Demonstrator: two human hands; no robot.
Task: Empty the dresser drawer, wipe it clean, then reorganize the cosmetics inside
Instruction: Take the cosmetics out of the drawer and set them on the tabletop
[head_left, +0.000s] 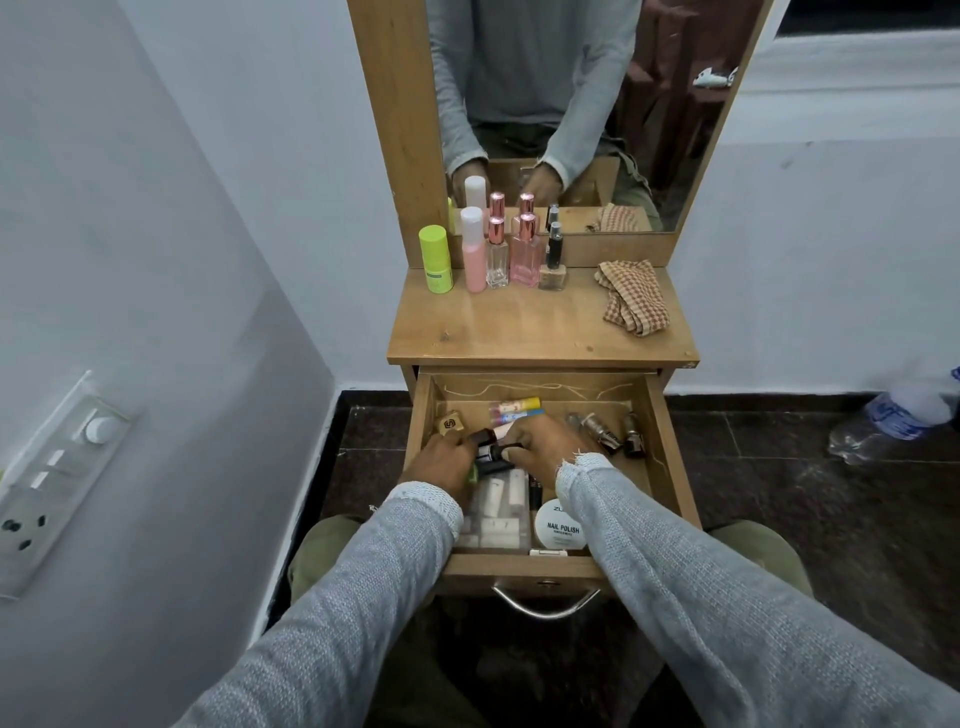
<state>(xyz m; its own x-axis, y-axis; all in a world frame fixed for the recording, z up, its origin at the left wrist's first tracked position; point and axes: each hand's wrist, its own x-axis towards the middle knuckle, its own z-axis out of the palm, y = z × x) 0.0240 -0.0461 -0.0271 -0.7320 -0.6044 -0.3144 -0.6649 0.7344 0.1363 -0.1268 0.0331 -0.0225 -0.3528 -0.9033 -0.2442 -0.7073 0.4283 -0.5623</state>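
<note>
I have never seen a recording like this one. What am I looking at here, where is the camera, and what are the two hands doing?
There is no machine: a person wears a camera on the head, looking down at their own arms. Both reach into the open drawer of a small wooden dresser. The left hand and right hand together grip small dark cosmetic items. A round nail polish remover tub also lies in the drawer. On top stand five bottles, beside a checked cloth. The mirror reflects the person.
</note>
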